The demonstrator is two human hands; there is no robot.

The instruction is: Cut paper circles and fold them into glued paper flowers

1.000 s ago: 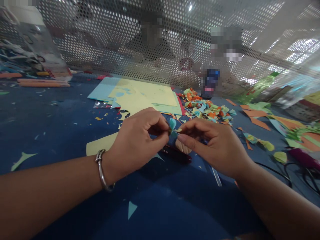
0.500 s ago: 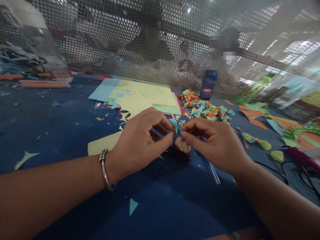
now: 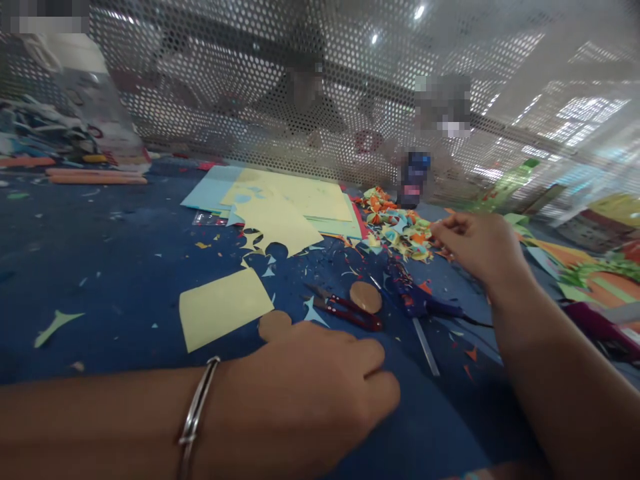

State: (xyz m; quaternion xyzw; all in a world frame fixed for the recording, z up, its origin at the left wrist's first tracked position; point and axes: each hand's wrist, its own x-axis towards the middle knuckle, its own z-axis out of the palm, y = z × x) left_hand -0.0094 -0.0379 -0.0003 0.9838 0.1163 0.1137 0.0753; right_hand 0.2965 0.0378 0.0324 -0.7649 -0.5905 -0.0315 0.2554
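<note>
Right hand out at the paper flowers beside its fingertips, grip unclear; left hand curled, finger state hidden!

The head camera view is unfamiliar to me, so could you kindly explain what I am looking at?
There is no machine here: one person works with two bare hands, and a single camera worn on the head looks forward and down at them. On the blue tabletop lie a stack of coloured paper, a pale yellow sheet, dark red snips, two round brown discs and a blue glue gun with a clear stick poking out. The right hand has its fingertips at the edge of a pile of small folded papers; whether they pinch one is unclear. The left hand, curled and nearest the camera, hides whatever it may hold.
</note>
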